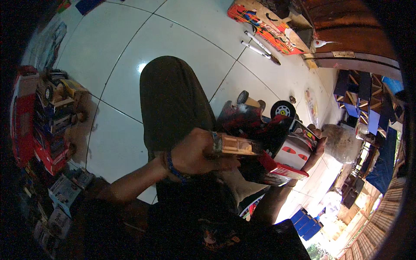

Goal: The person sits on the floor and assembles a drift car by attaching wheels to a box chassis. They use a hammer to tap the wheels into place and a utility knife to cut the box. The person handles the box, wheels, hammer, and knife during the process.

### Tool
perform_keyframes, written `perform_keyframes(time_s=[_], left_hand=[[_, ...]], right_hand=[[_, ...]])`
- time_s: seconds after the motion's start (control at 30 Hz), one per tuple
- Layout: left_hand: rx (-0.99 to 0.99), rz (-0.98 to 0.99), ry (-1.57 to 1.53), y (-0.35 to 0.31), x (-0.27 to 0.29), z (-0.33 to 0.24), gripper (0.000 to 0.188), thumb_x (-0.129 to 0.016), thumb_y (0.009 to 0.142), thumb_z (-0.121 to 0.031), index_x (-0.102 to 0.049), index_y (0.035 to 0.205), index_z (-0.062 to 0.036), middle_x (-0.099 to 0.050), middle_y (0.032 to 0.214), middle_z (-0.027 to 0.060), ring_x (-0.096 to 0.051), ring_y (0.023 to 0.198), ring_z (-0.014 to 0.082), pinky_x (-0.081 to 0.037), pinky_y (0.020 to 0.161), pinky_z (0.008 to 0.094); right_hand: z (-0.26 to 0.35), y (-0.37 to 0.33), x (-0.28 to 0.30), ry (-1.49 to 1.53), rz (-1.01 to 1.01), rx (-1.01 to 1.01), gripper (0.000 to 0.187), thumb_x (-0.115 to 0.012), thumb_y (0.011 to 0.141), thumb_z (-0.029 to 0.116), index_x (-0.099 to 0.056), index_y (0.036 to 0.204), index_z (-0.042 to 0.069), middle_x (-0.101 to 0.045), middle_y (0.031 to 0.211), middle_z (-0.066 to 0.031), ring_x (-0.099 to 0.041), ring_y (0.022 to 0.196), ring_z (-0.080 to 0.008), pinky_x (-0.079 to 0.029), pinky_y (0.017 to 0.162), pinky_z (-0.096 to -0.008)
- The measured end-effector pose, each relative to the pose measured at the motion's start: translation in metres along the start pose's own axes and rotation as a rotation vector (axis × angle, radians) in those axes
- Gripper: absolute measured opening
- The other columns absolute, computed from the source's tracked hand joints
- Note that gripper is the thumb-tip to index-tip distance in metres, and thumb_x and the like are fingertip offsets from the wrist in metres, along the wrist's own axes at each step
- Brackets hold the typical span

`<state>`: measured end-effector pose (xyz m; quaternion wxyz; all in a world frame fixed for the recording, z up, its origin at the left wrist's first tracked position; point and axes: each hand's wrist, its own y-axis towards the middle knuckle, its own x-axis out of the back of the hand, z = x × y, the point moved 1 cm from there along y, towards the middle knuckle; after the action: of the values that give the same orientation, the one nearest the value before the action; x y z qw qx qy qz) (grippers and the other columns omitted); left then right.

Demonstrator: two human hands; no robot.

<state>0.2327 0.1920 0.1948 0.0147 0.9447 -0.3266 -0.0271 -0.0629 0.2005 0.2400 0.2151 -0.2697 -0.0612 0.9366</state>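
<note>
My left hand (193,151), with a blue bracelet at the wrist, is closed on a small light-wood frame piece (239,145) with slots along its side. The piece is held against, or just beside, a toy truck (294,156) in red, black and white with red eye-shaped decals. My right hand (320,149) is wrapped round the truck's far right side and grips it, its palm mostly hidden. Just beyond the truck lie a black wheel with a grey hub (283,109) and a wooden axle with dark wheels (251,101). The truck's underside is too dark to make out.
My raised knee (171,95) stands left of the work. Marker pens (256,47) lie on the white tiles by a printed box (271,26). Red toy trucks (26,121) line the left side. A round block (342,141) and blue wooden frames (357,97) stand at right.
</note>
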Motion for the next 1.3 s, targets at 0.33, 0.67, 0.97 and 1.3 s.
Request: perform_keyframes(time_s=[0.33, 0.67, 0.97, 1.3], left_hand=[[0.012, 0.116, 0.002, -0.019, 0.009, 0.009, 0.044, -0.073, 0.090, -0.042, -0.070, 0.105, 0.0000, -0.066, 0.066, 0.0130, -0.065, 0.057, 0.0182, -0.048, 0.054, 0.0330], [0.016, 0.136, 0.028, -0.013, 0.008, 0.007, 0.044, -0.072, 0.090, -0.045, -0.072, 0.104, -0.0033, -0.065, 0.063, 0.0108, -0.063, 0.053, 0.0159, -0.046, 0.050, 0.0322], [0.063, 0.214, 0.012, -0.010, 0.013, 0.003, 0.045, -0.073, 0.090, -0.045, -0.071, 0.107, -0.0041, -0.069, 0.069, 0.0119, -0.066, 0.057, 0.0162, -0.049, 0.054, 0.0325], [0.048, 0.142, -0.071, -0.009, 0.006, -0.008, 0.043, -0.074, 0.090, -0.040, -0.070, 0.114, -0.0047, -0.074, 0.091, 0.0131, -0.071, 0.077, 0.0165, -0.055, 0.069, 0.0323]], right_hand=[[0.008, 0.004, 0.012, -0.116, -0.051, 0.029, 0.042, -0.059, 0.097, 0.048, -0.061, 0.108, 0.008, -0.070, 0.095, -0.0159, -0.071, 0.084, -0.0277, -0.061, 0.076, -0.0429], [0.003, -0.005, 0.002, -0.090, 0.021, 0.025, 0.046, -0.057, 0.098, 0.050, -0.061, 0.107, 0.005, -0.069, 0.097, -0.0162, -0.070, 0.088, -0.0278, -0.060, 0.078, -0.0431], [0.001, -0.005, 0.002, -0.059, 0.012, 0.030, 0.047, -0.057, 0.097, 0.051, -0.061, 0.106, 0.005, -0.069, 0.098, -0.0159, -0.070, 0.089, -0.0273, -0.060, 0.079, -0.0427], [-0.002, -0.008, -0.001, -0.025, 0.006, 0.033, 0.049, -0.057, 0.097, 0.052, -0.061, 0.106, 0.004, -0.068, 0.098, -0.0155, -0.069, 0.091, -0.0267, -0.059, 0.080, -0.0423]])
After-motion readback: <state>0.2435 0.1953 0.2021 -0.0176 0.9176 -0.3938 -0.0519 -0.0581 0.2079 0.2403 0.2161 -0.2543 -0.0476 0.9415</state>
